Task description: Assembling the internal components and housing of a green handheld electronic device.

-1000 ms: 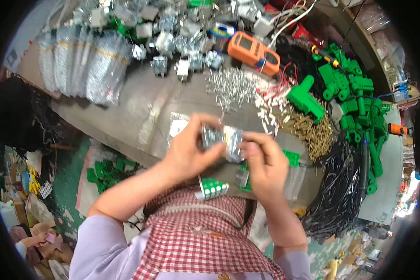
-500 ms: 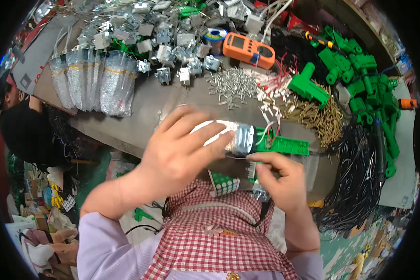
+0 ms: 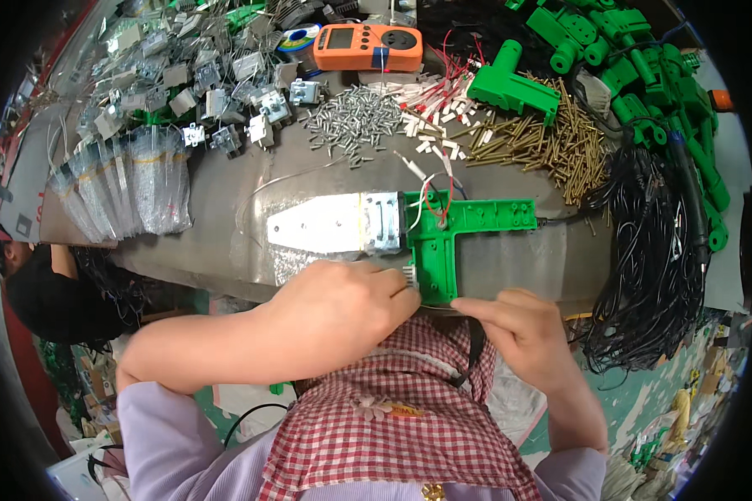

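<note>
A green plastic T-shaped housing (image 3: 468,224) lies flat on the grey bench (image 3: 226,250), joined at its left to a silver metal blade plate (image 3: 326,224). Red and white wires loop over the joint. My left hand (image 3: 342,313) rests at the bench's near edge with its fingertips against the lower stem of the green housing, by a small metal part. My right hand (image 3: 518,330) pinches the bottom end of that stem from the right. Whether either hand grips the small metal part is hidden.
Silver screws (image 3: 355,125) and brass screws (image 3: 543,142) lie in heaps behind the housing. An orange meter (image 3: 368,46), metal switch parts (image 3: 192,83), clear bags (image 3: 134,184), more green housings (image 3: 643,75) and black cables (image 3: 652,275) ring the bench. Another person's dark head (image 3: 33,284) is at left.
The assembly was held up between both hands; now it lies flat on the bench with blade pointing left. Both hands have dropped to its lower stem.
</note>
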A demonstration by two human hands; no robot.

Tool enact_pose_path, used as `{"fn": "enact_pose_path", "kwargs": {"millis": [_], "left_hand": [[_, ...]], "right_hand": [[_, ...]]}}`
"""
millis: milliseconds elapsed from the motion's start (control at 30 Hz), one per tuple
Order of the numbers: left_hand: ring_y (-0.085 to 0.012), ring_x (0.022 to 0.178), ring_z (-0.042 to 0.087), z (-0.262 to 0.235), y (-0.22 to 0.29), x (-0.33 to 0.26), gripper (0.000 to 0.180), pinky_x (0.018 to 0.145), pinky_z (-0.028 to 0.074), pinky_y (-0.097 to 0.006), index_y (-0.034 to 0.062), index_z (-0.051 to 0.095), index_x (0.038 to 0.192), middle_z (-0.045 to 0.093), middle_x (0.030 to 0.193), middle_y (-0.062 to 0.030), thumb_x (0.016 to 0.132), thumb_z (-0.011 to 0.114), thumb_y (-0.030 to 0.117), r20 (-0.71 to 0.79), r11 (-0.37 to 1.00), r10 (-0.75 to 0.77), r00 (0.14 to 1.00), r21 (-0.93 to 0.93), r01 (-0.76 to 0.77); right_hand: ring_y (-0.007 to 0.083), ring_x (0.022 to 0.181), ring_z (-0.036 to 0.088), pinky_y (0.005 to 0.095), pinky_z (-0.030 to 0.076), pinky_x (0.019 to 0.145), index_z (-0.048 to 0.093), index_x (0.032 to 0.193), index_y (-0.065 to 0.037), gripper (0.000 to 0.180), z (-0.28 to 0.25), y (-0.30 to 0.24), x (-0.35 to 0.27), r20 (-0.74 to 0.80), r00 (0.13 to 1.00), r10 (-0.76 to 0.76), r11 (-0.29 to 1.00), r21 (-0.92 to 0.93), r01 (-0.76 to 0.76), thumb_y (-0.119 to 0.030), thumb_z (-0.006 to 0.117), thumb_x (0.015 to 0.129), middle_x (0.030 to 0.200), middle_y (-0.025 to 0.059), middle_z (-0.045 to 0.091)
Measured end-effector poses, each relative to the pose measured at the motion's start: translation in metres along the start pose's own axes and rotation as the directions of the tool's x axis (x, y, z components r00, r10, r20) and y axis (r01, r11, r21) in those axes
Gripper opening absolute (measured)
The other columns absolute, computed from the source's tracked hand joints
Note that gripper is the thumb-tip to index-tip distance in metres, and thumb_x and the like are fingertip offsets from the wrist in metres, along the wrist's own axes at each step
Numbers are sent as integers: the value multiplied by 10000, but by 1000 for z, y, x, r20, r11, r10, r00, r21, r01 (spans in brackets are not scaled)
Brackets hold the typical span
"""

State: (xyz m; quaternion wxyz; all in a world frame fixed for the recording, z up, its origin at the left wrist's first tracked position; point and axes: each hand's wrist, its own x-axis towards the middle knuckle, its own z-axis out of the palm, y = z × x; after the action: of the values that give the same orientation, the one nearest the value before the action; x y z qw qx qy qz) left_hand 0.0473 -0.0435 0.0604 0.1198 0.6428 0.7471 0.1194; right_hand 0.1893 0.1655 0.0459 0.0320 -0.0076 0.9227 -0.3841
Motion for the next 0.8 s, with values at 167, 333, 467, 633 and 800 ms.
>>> {"fn": "enact_pose_path", "kwargs": {"millis": [167,333,467,633,800], "left_hand": [[-282,860,622,18,-35,16,411,700,499,-346,29,585,1082,654,964,-96,700,735,11,-470,982,-189,862,-102,160],[-275,1017,575,43,-44,18,804,843,442,-362,63,382,1324,654,1104,-76,651,819,120,-452,970,-218,865,-198,140],[-263,943,590,52,-50,17,973,810,447,-387,72,273,1407,635,1171,-95,618,840,120,-419,984,-169,892,-116,132],[-231,699,600,56,-56,12,1094,627,476,-319,44,131,1467,626,1172,-158,632,834,116,-452,995,-102,886,-38,95],[-219,663,577,59,-60,13,1124,560,467,-280,37,71,1473,612,1197,-177,648,829,120,-449,999,-51,892,-17,49]], "right_hand": [[152,592,493,279,399,575,698,1053,-70,336,-11,44,-18,-232,895,382,888,360,-285,32,552,769,708,125,602],[166,623,538,275,427,603,689,1047,-35,355,-19,46,-13,-208,887,411,902,235,-363,51,496,762,775,156,641],[285,658,608,323,465,620,690,996,-17,315,-18,37,3,-305,921,243,970,92,-226,32,498,752,786,172,642],[298,694,627,330,476,636,687,984,-10,320,-27,42,19,-264,942,208,978,64,-198,26,510,720,799,168,649],[234,680,585,317,436,626,693,984,-26,346,-25,42,19,-255,942,218,973,131,-190,37,486,713,780,135,635]]}}
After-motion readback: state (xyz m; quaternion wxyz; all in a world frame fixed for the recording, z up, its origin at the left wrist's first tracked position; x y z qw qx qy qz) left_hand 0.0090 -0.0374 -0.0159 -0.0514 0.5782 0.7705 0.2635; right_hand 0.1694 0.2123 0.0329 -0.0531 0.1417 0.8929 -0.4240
